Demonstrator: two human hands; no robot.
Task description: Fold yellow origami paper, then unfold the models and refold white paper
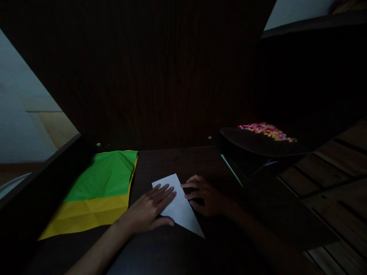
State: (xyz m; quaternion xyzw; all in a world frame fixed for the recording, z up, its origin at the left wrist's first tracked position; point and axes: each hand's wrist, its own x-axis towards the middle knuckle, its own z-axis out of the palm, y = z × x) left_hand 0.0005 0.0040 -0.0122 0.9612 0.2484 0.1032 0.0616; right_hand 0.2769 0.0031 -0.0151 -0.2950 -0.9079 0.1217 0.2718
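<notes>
1. The white paper point(179, 204) lies on the dark table point(177, 160) at about 6 o'clock of the view, folded into a long wedge whose tip points toward 5 o'clock. It sits between both hands.
2. The left hand point(150, 210) lies flat on the paper's 9 o'clock edge, fingers spread and extended toward 2 o'clock, thumb tucked along the lower edge. It pins the sheet rather than grips it.
3. The right hand point(205, 196) rests at the paper's 3 o'clock edge with fingers curled, tips pressing on the sheet; it pinches nothing that I can see, though the dim light hides the thumb.
4. Risk: the paper is only pressed down, so if either hand lifts or slides unevenly, the layers could shift and a crease would likely land crooked.
5. Risk: the light is very poor, so misjudging an edge seems likely.
6. Risk: the green sheet point(107, 175) and the yellow sheet point(86, 214) under it lie near the left forearm, at 9 o'clock; a sweeping elbow could drag or crumple them.
7. Risk: the dark tray point(252, 143) at 2 o'clock carries small coloured pieces point(266, 130), and it seems to overhang the table; a careless right-arm reach could jolt it and scatter them.
</notes>
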